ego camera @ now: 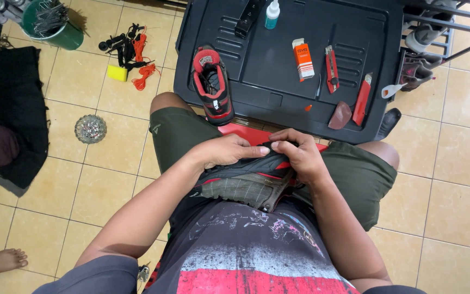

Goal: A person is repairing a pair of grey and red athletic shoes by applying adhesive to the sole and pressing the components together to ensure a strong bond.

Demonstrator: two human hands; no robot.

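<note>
Shoe (246, 182), black and red with a grey ridged sole, lies sole-up across the lap, both hands clamped on its upper edge. Left to right: a green bucket (55, 27) of metal bits sits at the far left on the tiled floor, then a tangle of orange cord (143, 73) beside a yellow block (117, 73), then a round floor drain (90, 129). Left hand (224, 149) presses flat on the shoe, fingers together and extended toward the middle; right hand (297, 155) pinches the same edge, fingers curled shut on it. Black tray worktop (267, 60) ahead carries the matching second shoe (212, 84), a glue bottle (271, 13), an orange box (303, 59), two red utility knives (332, 68) (362, 100) and a brown sanding piece (340, 115). Risks, as judged: grip is on a narrow rim only, so the shoe could roll off the thigh (lap is not a steady base); if adhesive is wet there, fingers may smear or stick; the knife near the tray's front edge could be knocked off by a knee. Hidden: the pinched seam itself, the shoe's toe under the right hand, whether the knife blades are out, and the bottle's top, cut off by the frame.
</note>
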